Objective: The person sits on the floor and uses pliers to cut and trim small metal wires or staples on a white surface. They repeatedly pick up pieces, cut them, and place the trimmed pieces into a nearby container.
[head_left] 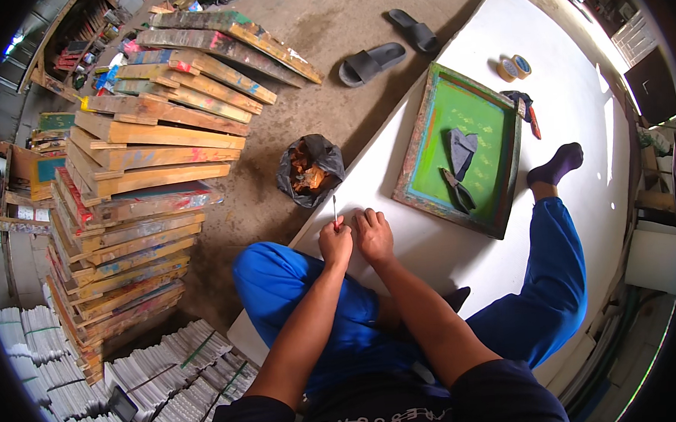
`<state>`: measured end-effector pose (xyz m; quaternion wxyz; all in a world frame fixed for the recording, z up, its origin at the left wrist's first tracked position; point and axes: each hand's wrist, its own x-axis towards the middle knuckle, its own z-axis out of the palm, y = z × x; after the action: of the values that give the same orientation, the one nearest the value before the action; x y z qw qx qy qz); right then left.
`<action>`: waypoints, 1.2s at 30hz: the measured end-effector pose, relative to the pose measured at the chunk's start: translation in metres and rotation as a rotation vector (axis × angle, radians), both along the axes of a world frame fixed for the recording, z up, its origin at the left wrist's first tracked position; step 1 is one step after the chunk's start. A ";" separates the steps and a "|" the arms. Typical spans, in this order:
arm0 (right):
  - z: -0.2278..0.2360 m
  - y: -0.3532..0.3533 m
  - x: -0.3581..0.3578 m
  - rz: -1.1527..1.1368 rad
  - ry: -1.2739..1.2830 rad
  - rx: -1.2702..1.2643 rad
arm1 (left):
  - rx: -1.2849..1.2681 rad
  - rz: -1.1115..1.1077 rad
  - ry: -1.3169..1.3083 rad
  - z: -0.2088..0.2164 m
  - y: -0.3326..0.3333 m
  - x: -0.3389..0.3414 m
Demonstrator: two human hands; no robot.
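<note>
My left hand [335, 245] is closed round what looks like a small screwdriver [335, 208]; its thin metal shaft points away from me and a bit of red handle shows at the fingers. Beside it, my right hand [374, 236] rests on the white tabletop [382, 170] with fingers curled down; whatever lies under its fingertips is hidden. To the right of the hands lies a worn wooden printing screen [445, 136] with green mesh. On the mesh are a folded grey cloth [462, 152] and dark-handled pliers [457, 190].
Two tape rolls [507, 70] and a red-handled tool [534, 123] lie beyond the screen. A black bag of brown scraps [310, 171] stands on the floor, near black slides [372, 63]. Stacked wooden frames [159, 155] and bundled white sheets [163, 369] fill the left. My legs flank the hands.
</note>
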<state>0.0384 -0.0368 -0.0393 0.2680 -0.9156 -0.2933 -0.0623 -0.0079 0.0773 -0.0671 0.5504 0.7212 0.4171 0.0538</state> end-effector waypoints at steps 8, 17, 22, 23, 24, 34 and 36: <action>-0.015 -0.013 0.019 0.162 -0.031 0.024 | -0.085 0.089 -0.097 0.013 -0.003 -0.001; 0.003 -0.008 0.028 -0.026 0.308 0.058 | -0.052 0.331 -0.369 0.024 0.003 -0.003; 0.019 -0.007 0.042 -0.381 0.772 0.295 | 0.032 0.374 -0.265 0.062 0.003 0.002; 0.028 -0.003 0.045 -0.443 0.892 0.327 | 0.024 0.385 -0.285 0.060 0.005 0.002; 0.033 0.001 0.048 -0.452 0.975 0.403 | 0.015 0.396 -0.304 0.058 0.007 0.002; 0.089 0.107 0.069 -0.266 1.035 0.633 | -0.041 0.362 -0.301 0.069 0.012 0.006; 0.095 0.125 0.076 -0.234 0.977 0.541 | -0.010 0.344 -0.277 0.074 0.013 0.003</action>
<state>0.1148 0.0887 0.0554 0.5889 -0.7632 -0.0053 0.2660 -0.0053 0.0898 0.0064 0.5887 0.6223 0.4547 0.2437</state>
